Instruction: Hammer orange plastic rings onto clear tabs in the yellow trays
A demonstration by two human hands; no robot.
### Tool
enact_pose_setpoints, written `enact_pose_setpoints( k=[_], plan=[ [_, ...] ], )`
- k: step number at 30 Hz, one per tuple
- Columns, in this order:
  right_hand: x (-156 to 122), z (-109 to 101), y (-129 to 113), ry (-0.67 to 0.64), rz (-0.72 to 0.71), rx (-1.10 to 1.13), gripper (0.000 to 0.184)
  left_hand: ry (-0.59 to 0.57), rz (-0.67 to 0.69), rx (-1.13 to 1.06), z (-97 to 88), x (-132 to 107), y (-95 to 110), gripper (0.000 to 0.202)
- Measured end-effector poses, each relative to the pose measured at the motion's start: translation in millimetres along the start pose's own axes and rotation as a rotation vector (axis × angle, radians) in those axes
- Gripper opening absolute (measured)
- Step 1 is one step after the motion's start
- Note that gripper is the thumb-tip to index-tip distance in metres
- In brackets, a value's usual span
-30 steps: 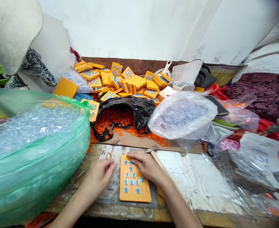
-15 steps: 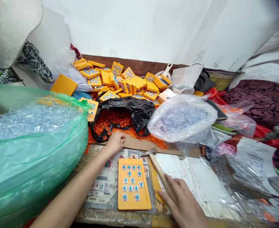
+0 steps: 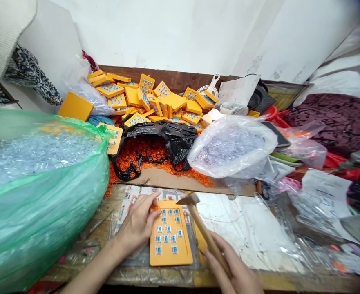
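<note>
An orange plastic plate (image 3: 170, 252) with several small blue inserts lies flat on the bench in front of me. My left hand (image 3: 138, 222) rests at the plate's upper left corner, fingers pinched on a small orange ring. My right hand (image 3: 233, 271) grips the wooden handle of a small hammer (image 3: 195, 210). The hammer's metal head hangs just above the plate's top right corner.
A black bag of orange rings (image 3: 150, 153) sits behind the plate. A pile of orange plates (image 3: 155, 102) lies by the wall. A big green bag of clear parts (image 3: 41, 183) fills the left, a clear bag (image 3: 231, 147) the right. Loose plastic and papers clutter the right side.
My left hand came back from the orange rings to the plate's top corner. My right hand closed on the hammer handle and lifted its head over the plate.
</note>
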State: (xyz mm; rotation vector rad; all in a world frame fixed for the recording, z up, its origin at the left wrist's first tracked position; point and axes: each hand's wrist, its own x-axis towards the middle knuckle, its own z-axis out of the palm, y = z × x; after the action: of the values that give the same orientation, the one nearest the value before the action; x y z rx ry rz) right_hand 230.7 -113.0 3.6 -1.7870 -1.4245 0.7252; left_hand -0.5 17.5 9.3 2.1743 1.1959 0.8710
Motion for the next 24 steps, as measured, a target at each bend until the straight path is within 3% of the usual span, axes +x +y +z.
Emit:
enact_pose_setpoints(
  k=[5, 8, 11, 15, 20, 22, 24],
  plan=[
    [1.4, 12.8, -16.8, -0.054, -0.253, 0.062, 0.049, -0.002, 0.002, -0.046, 9.0, -8.5, -3.6, 0.047],
    [4.1, 15.6, -26.1, -0.107, -0.307, 0.033, 0.052, 0.008, 0.023, -0.046, 9.3, -7.3, -5.1, 0.050],
    [4.0, 17.0, -29.1, -0.146, -0.292, -0.022, 0.050, 0.021, 0.020, -0.053, 9.2, -7.6, -5.9, 0.053],
    [0.0, 22.9, -29.6, 0.005, -0.289, 0.054, 0.047, 0.046, -0.020, -0.088, 11.6, -8.8, -7.9, 0.055],
    [0.5, 25.5, -18.9, -0.102, -0.192, 0.083, 0.040, 0.028, -0.173, -0.225, 8.0, -9.5, -6.2, 0.063],
    [1.1, 23.3, -11.5, -0.019, -0.106, 0.151, 0.040, 0.011, -0.190, -0.193, 1.8, -2.6, -5.8, 0.061],
    [1.0, 21.4, -7.2, 0.107, 0.029, 0.244, 0.043, 0.044, -0.152, -0.042, -5.2, 14.6, -8.6, 0.045]
  ],
)
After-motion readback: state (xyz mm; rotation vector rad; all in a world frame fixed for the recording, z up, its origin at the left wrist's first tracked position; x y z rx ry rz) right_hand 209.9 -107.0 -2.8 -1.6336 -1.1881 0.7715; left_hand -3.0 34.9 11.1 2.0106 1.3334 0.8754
